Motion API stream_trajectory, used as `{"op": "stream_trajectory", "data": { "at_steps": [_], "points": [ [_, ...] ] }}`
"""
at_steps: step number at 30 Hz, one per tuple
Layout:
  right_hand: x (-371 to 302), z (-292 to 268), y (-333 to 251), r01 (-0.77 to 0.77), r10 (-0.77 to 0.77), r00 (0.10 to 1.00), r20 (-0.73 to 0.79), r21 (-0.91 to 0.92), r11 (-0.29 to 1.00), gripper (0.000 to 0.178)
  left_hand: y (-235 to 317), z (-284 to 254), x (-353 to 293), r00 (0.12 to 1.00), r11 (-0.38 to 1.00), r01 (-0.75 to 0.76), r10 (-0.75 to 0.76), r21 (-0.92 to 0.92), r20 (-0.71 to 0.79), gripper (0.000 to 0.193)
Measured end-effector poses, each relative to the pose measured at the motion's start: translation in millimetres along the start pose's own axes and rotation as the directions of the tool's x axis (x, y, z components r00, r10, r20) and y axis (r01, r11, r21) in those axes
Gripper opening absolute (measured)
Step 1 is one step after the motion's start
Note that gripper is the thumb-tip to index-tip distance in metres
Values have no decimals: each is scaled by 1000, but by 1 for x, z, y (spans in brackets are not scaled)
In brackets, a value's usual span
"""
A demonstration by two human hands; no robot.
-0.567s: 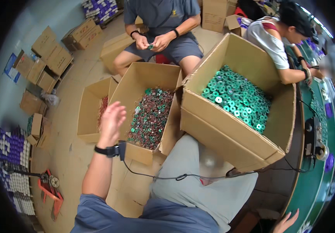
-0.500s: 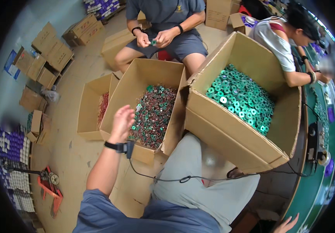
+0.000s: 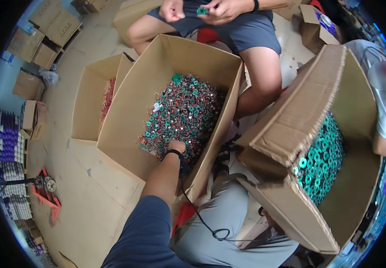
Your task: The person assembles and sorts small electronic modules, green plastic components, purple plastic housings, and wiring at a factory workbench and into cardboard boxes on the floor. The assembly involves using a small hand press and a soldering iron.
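My left hand (image 3: pixel 177 146), with a black band at the wrist, is down in the middle cardboard box (image 3: pixel 126 129). It touches the near part of a heap of small green rings mixed with reddish wire pieces (image 3: pixel 181 111). The fingers point into the heap and are hidden, so whether they grip anything does not show. My right hand is out of view. On the right, a larger cardboard box (image 3: pixel 286 123) holds a pile of green ring-shaped parts (image 3: pixel 322 161).
Opposite me sits a person whose hands (image 3: pixel 217 11) hold a small green ring. A smaller box (image 3: pixel 85 98) with red pieces stands on the left. A dark cable (image 3: pixel 202 221) runs from my left wrist across my leg. An orange pallet jack (image 3: pixel 47 192) stands farther left.
My left hand has gone from above the middle box's near left side down into its heap. My right hand has left the view. The whole view has shifted and tilted.
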State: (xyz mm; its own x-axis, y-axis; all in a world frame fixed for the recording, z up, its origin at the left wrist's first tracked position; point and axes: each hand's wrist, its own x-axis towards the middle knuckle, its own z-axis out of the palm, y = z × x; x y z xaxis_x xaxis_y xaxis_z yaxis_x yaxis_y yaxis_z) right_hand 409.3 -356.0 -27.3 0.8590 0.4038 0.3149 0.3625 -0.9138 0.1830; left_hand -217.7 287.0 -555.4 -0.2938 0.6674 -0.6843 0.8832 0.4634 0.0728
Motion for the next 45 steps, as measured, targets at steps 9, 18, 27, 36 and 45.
{"op": "stream_trajectory", "data": {
  "at_steps": [9,18,27,36,45],
  "points": [
    [50,22,-73,108,-109,993,-40,-30,994,51,93,89,-39,990,934,-86,120,-346,78,47],
    [74,48,-123,180,-179,983,-41,5,984,51,72,99,-34,956,994,-98,106,-45,274,40],
    [70,28,-129,203,-203,979,-35,11,979,51,72,71,-49,989,997,19,-7,-81,146,23],
    [2,-43,-59,108,-102,990,-100,55,993,51,73,-45,-137,885,583,-466,322,-665,-337,32],
    [-58,-91,-73,197,-35,960,-277,582,789,46,45,-201,-396,743,49,-473,559,-880,-368,41]
  ]
}}
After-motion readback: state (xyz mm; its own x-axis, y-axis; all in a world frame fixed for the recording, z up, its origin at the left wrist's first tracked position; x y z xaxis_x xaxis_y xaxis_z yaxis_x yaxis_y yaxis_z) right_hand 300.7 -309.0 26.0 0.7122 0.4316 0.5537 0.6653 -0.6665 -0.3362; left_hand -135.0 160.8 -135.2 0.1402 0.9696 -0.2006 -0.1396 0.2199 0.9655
